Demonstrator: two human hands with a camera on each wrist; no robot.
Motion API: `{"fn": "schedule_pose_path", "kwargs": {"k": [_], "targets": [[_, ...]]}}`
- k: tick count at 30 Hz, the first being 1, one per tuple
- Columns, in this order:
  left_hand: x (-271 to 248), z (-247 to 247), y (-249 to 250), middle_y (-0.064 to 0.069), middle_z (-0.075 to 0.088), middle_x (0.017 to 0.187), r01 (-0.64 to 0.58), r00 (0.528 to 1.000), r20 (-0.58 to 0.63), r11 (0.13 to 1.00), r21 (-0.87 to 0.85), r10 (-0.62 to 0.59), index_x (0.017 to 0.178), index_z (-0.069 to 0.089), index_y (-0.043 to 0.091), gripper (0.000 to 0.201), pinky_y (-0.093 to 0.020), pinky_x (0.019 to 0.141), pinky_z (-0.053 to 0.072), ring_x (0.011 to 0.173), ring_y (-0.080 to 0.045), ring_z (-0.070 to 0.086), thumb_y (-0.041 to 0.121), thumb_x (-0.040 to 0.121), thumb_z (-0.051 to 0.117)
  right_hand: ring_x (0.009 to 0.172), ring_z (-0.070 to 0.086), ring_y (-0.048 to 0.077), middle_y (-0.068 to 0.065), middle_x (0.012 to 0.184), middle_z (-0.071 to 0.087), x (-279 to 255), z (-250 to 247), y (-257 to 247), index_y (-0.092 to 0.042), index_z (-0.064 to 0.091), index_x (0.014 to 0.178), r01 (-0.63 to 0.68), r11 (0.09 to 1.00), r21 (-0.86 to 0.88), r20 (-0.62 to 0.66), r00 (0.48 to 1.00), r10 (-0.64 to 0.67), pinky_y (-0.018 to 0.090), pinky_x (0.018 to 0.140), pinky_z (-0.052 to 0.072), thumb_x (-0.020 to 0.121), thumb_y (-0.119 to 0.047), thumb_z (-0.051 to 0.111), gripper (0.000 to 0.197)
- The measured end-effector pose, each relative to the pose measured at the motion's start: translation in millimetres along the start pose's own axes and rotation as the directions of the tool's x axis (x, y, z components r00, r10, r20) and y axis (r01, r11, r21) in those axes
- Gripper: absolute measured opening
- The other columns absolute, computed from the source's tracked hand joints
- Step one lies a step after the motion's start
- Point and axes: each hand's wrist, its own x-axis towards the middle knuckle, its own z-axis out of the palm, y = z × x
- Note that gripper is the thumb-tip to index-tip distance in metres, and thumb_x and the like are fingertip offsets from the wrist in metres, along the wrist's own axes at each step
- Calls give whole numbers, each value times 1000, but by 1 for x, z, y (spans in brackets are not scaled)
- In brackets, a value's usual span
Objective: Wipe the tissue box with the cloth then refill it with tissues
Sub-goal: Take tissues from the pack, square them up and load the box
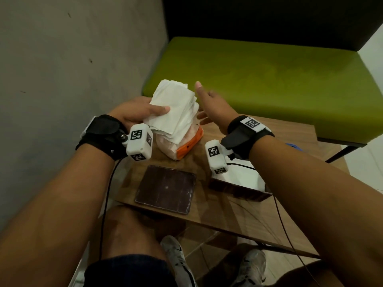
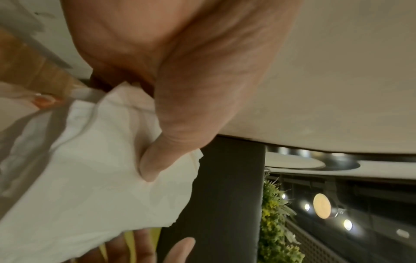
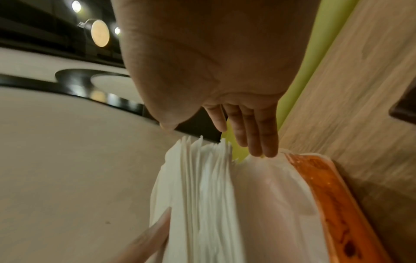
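White tissues (image 1: 176, 108) sat pinched in our left hand (image 1: 134, 112), above the orange pack (image 1: 186, 146) on the tabletop (image 1: 238, 212). Our right hand (image 1: 211, 104) was flat and held nothing. Loose sheets could slip before reaching the tissue box (image 1: 238, 187).

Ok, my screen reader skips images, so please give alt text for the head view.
Left hand grips a stack of white tissues above an orange-edged pack; the open right hand reaches toward it over a wooden table.
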Motion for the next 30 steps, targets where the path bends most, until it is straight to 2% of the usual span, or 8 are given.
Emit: {"fn": "schedule_pose_path", "kwargs": {"k": [5,8,11,17,22,24,27,30], "targets": [[-14,0,4,-16,77,130,-77,996,43,994,-74,81,131,69,5,50,-46,108,56,123,-32,74,27,87,79,79,77,31,16,90,76,-30,-8,-18,-11,65,113,-201,914,352,207,969,133,47,77,67,100,-80,31,79],[-22,11,-1,-18,75,133,-79,991,100,994,-73,86,136,68,6,55,-51,112,52,127,-36,71,26,87,80,68,76,20,5,74,77,-46,-22,-23,-10,69,98,-226,855,467,269,957,107,39,71,66,103,-75,32,75],[-31,27,-8,-18,76,131,-76,989,117,994,-83,86,139,65,6,55,-49,107,57,124,-35,73,23,88,78,79,77,23,8,86,77,-62,-34,-22,-9,70,102,-190,829,526,219,972,83,44,88,63,103,-62,55,55],[-55,67,-21,-23,74,134,-71,984,152,984,-162,96,139,62,2,49,-62,115,50,128,-42,70,17,95,78,106,79,34,18,120,78,-93,-48,-12,-5,62,136,-229,814,533,196,970,145,48,83,66,96,-26,79,49],[-86,104,-23,-19,78,120,-28,959,271,976,-214,87,140,61,-1,37,-34,64,65,97,-28,81,9,105,65,100,79,36,20,120,76,-117,-59,-5,-3,56,136,-181,822,540,104,983,148,49,75,66,95,1,74,45],[-100,112,-19,-18,76,130,-48,941,315,968,-245,126,146,59,-1,42,-34,75,66,107,-27,79,14,107,61,102,78,36,21,121,76,-130,-67,-5,-3,58,133,-166,822,545,107,986,128,48,76,67,96,2,71,39],[-111,117,-11,-15,62,155,-68,897,392,940,-335,205,157,53,8,57,-46,119,48,142,-30,62,35,108,61,109,77,36,22,123,76,-146,-84,-9,0,62,134,-133,815,564,112,990,84,50,86,66,98,1,68,37],[-111,121,-9,-12,51,165,-24,872,436,909,-417,223,164,45,15,65,-52,131,33,154,-31,48,52,111,48,113,76,36,20,124,76,-157,-100,-14,0,61,138,-91,794,601,88,995,48,51,92,64,96,0,69,42]]}}
